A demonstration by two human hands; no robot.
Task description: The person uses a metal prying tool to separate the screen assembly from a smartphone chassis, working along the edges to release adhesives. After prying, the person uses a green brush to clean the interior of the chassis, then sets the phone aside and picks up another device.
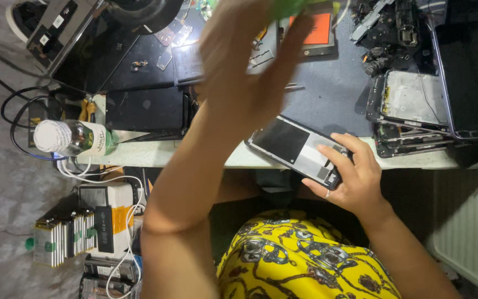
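The right hand (355, 177) gripped an opened phone (297, 148) at the worktop (156, 154) edge, back already off, while the raised left hand (244, 66) pinched something green (291, 6), perhaps a tool.

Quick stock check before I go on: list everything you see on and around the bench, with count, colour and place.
opened phone: one, black and grey, front bench edge, under right hand
stacked phone frames: several, dark with silver, right
dark panel: one, far right
black phone: one, left of centre
orange-faced part: one, top centre
plastic bottle: one, clear with white cap, left edge
battery cells: a row, silver, lower left
green item: one, blurred, in left hand
left hand: raised, blurred
right hand: holds opened phone
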